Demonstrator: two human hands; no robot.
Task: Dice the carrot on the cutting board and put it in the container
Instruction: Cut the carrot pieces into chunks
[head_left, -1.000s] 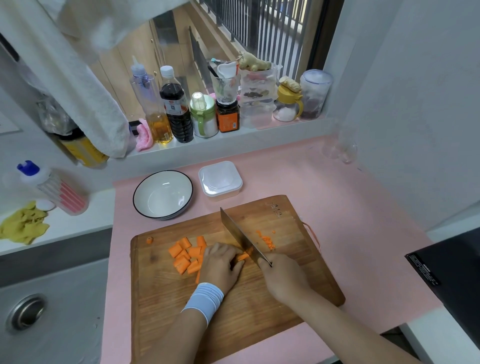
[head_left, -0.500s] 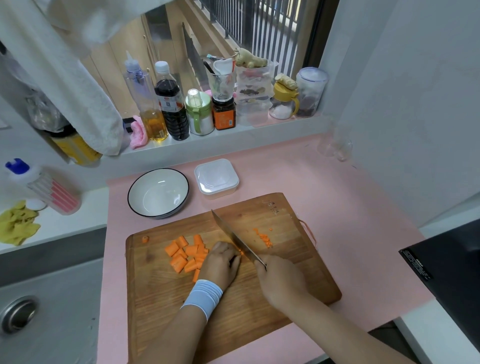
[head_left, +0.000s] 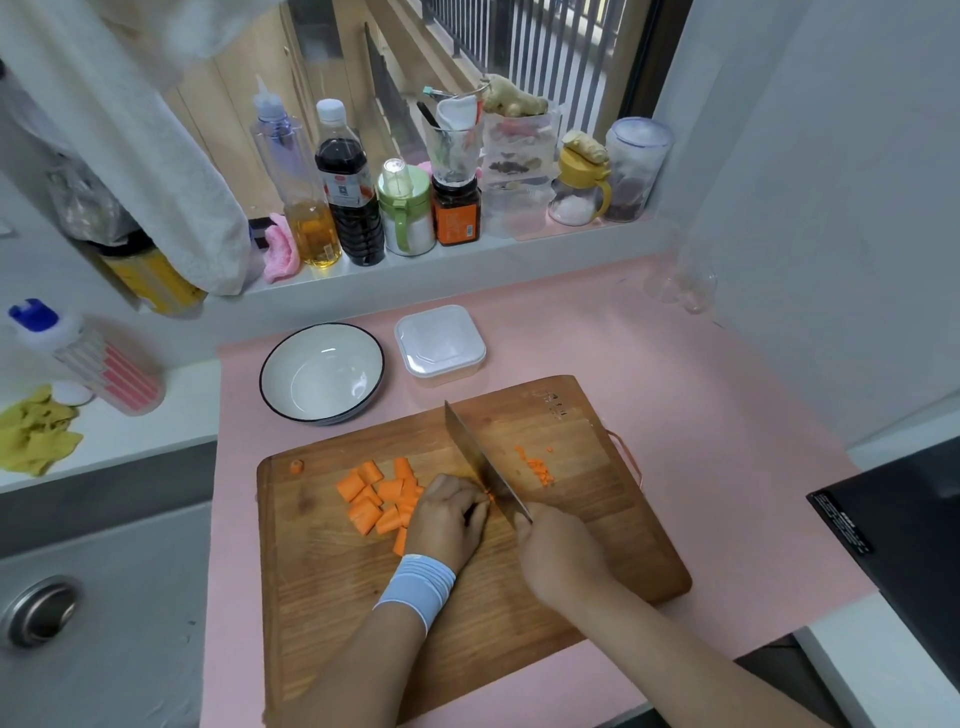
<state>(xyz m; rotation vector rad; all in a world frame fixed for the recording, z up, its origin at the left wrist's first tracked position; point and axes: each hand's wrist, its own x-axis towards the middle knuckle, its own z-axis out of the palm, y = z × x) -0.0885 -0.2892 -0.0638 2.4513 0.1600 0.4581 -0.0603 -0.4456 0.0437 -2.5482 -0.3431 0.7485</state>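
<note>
Left hand (head_left: 447, 514) curls over a carrot piece (head_left: 489, 497), knuckles by the knife (head_left: 480, 460) blade, likely as a guide. Right hand (head_left: 558, 556) is wrapped round the handle. Uncut chunks (head_left: 379, 496) sit left of the blade and dice (head_left: 537, 467) right, so the two stay sorted. Lidded container (head_left: 439, 340) sits just beyond the cutting board (head_left: 467, 623)'s far edge.

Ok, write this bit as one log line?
step: dicing | right hand: grips cleaver | left hand: holds carrot piece at blade | carrot chunks: on cutting board | container: behind board

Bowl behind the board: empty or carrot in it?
Empty. The bowl shows only bare white inside; carrot pieces lie on the cutting board.
</note>
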